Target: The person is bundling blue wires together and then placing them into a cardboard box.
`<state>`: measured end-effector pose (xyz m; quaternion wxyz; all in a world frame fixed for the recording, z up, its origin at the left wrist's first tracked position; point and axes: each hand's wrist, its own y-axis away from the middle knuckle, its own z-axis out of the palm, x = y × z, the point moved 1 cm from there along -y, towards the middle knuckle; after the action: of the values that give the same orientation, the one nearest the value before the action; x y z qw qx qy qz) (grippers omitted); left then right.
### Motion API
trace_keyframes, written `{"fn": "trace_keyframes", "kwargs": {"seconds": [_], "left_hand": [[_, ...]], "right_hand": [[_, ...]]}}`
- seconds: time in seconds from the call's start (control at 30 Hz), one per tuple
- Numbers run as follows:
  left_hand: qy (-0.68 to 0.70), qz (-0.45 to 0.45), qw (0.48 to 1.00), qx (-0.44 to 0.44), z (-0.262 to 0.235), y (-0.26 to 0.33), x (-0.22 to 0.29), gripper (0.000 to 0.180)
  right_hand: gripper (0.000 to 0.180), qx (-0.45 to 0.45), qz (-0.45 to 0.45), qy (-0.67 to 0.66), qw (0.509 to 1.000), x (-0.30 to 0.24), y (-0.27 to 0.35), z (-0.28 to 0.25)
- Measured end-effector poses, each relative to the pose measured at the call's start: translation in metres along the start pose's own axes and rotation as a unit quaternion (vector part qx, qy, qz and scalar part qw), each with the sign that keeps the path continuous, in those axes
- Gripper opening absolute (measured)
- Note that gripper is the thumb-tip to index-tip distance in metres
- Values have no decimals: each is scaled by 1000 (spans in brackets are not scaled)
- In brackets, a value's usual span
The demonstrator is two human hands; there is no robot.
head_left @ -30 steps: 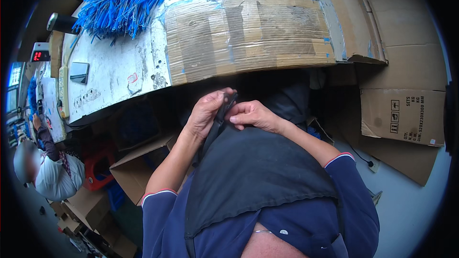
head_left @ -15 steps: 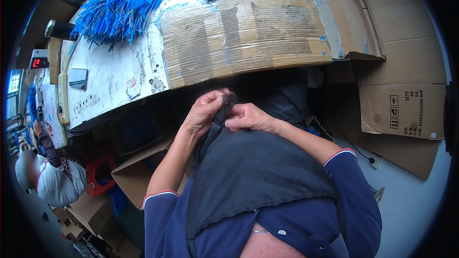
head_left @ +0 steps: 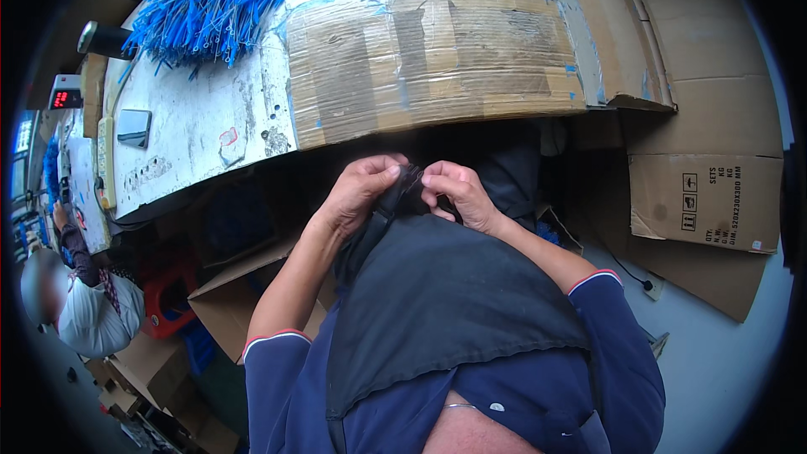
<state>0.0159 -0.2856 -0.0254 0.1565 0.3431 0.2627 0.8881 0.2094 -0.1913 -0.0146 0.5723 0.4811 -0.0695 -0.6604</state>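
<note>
My left hand [head_left: 357,193] and my right hand [head_left: 458,193] meet just below the near edge of the workbench [head_left: 202,126]. Both pinch a small dark piece [head_left: 408,181] at the top of the black apron [head_left: 437,303] that covers my lap. A dark strap runs down from the left fingers along the apron's edge. What the fingers hold exactly is too dark to tell.
A worn cardboard sheet [head_left: 437,59] covers the bench top; a heap of blue cable ties [head_left: 197,13] lies at its far left. Flattened cartons [head_left: 706,193] lie on the floor to the right, an open carton [head_left: 227,307] to the left. Another person [head_left: 80,315] sits far left.
Both hands stay together at the apron top; the fingers have shifted slightly on the dark piece. The view has tilted a little.
</note>
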Motion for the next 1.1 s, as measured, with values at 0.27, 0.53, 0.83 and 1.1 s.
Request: {"fn": "trace_keyframes", "kwargs": {"seconds": [0.27, 0.53, 0.83, 1.1], "left_hand": [[-288, 35, 955, 67, 11, 0, 12, 7], [-709, 460, 523, 110, 44, 27, -1, 18], [-741, 507, 435, 71, 42, 26, -11, 23], [-718, 518, 459, 73, 47, 23, -13, 13]], "right_hand": [[23, 63, -57, 90, 992, 0, 7, 5], [29, -24, 13, 59, 998, 1, -2, -7], [24, -49, 10, 112, 992, 2, -8, -15], [17, -73, 76, -9, 994, 6, -11, -26]]}}
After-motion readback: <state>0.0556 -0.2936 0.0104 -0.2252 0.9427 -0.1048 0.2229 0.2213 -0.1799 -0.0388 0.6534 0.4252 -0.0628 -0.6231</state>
